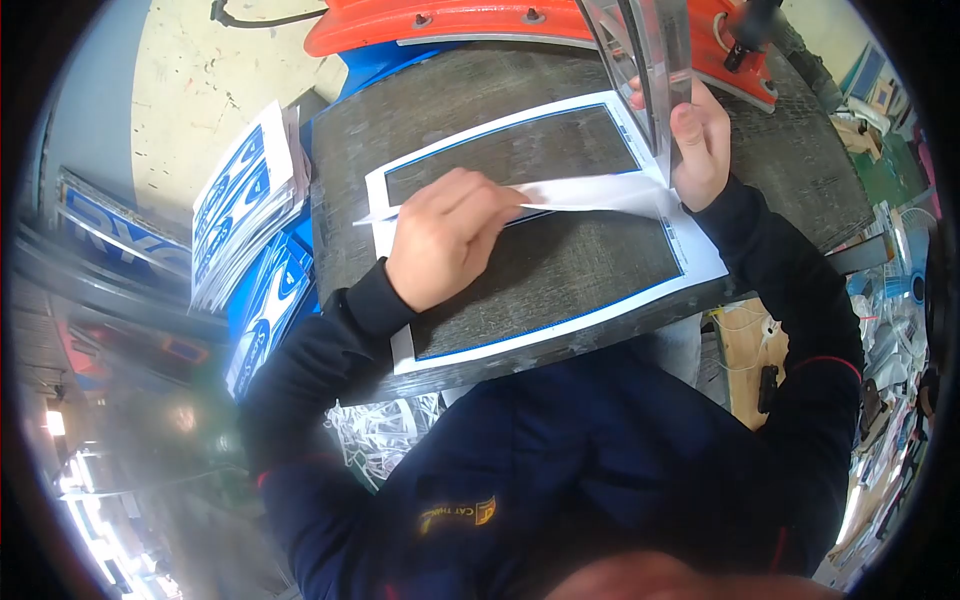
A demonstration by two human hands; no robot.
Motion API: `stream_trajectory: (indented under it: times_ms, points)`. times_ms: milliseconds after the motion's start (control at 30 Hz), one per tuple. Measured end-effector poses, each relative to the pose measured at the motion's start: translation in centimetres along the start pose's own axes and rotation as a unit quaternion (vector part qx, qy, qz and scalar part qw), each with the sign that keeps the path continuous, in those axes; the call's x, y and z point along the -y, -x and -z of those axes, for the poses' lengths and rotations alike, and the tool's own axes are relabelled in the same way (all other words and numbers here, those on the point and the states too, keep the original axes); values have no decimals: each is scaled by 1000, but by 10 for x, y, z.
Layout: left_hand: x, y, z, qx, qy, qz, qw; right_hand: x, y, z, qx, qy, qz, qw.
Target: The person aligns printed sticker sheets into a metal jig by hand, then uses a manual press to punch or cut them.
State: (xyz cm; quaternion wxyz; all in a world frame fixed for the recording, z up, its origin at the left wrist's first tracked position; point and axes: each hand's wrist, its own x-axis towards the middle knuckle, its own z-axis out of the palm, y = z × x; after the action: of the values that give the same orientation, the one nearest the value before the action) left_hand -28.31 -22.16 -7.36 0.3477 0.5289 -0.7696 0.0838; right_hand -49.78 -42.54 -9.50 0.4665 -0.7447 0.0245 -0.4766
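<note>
1. My left hand was closed in a pinch, the grip tight on one white paper strip, with thumb and fingertips together.
2. My right hand was wrapped around a clear plastic piece standing upright, its thumb on the near side and fingers showing through from behind; I couldn't tell whether this was one piece or several.
3. The strip ran from my left grip to the foot of the plastic, across the middle of one white sheet; I couldn't tell whether the two were joined.
4. That sheet lay flat on the desk, with two blue-edged openings, one far and one near.
5. To the left were two piles of printed sheets: an upper pile and a lower pile, too many to count.
6. One orange beam spanned the far side.
</note>
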Motion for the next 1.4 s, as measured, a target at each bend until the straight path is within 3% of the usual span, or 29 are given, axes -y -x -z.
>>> stream_trajectory:
  times_ms: [67, 133, 233, 300, 467, 500, 567, 600, 633, 700, 767, 800, 833, 867, 900, 967, 1000, 1067, 1133, 1167, 1233, 1300, 1333, 1367, 1400]
  points:
    - [-6, 4, 8, -61, 15, 33, 997, -1, 0, -1, -1, -9, 1, 1000]
    - [-7, 20, 21, -127, 41, 177, 975, -2, 1, 1, -5, -16, 1, 1000]
    - [5, 42, 45, -302, 217, 251, 894, -4, 1, 1, 3, -16, 11, 1000]
    - [11, 51, 70, -408, 297, 234, 831, -2, 0, -1, -2, -22, 19, 1000]
    - [11, 98, 166, -527, 389, 185, 733, -19, 10, 10, -25, -2, -23, 999]
    - [12, 112, 187, -543, 343, 203, 739, -26, 12, 12, -32, -21, -27, 999]
    - [20, 167, 243, -440, 413, 143, 785, -29, 11, 16, -17, -37, -26, 999]
    - [3, 150, 243, -515, 239, 231, 790, -31, 11, 19, -6, -18, -20, 1000]
    - [-1, 149, 253, -495, 198, 277, 799, -32, 11, 22, 2, 4, -13, 1000]
    - [6, 168, 290, -281, 40, 358, 890, -32, 8, 28, 14, 20, -8, 1000]
    - [19, 182, 286, -240, 14, 494, 835, -32, 6, 29, 21, 41, 0, 999]
    - [28, 191, 281, -157, -75, 549, 818, -32, 6, 29, 28, 46, 3, 999]
    - [43, 205, 270, -33, -107, 533, 838, -32, 5, 29, 34, 51, 7, 998]
    - [59, 220, 255, 29, -88, 529, 844, -33, 5, 29, 34, 50, 9, 998]
    - [67, 226, 243, 124, -215, 503, 828, -34, 6, 30, 33, 47, -5, 998]
    - [63, 213, 218, 45, -356, 419, 834, -33, 7, 29, 29, 49, -16, 998]
    - [65, 199, 208, 44, -353, 414, 838, -31, 6, 26, 22, 33, -8, 999]
    - [62, 155, 188, -3, -220, 369, 903, -26, 0, 27, 29, 17, 6, 999]
    - [49, 114, 153, 77, -114, 319, 938, -28, -1, 34, 27, 8, 6, 1000]
    - [51, 108, 136, 114, -94, 245, 958, -29, -1, 36, 24, -7, 8, 1000]
    - [33, 94, 108, 222, -123, 267, 930, -22, -3, 37, 3, -32, 24, 999]
    - [33, 89, 94, 254, -95, 257, 928, -19, -4, 38, -21, -23, 49, 998]
    - [36, 89, 94, 243, -148, 183, 941, -19, -4, 40, -18, -24, 52, 998]
    - [37, 85, 98, 242, -150, 185, 941, -21, -4, 47, -20, -7, 44, 999]
    - [37, 78, 106, 160, 86, 298, 937, -22, -2, 51, -22, 10, 34, 999]
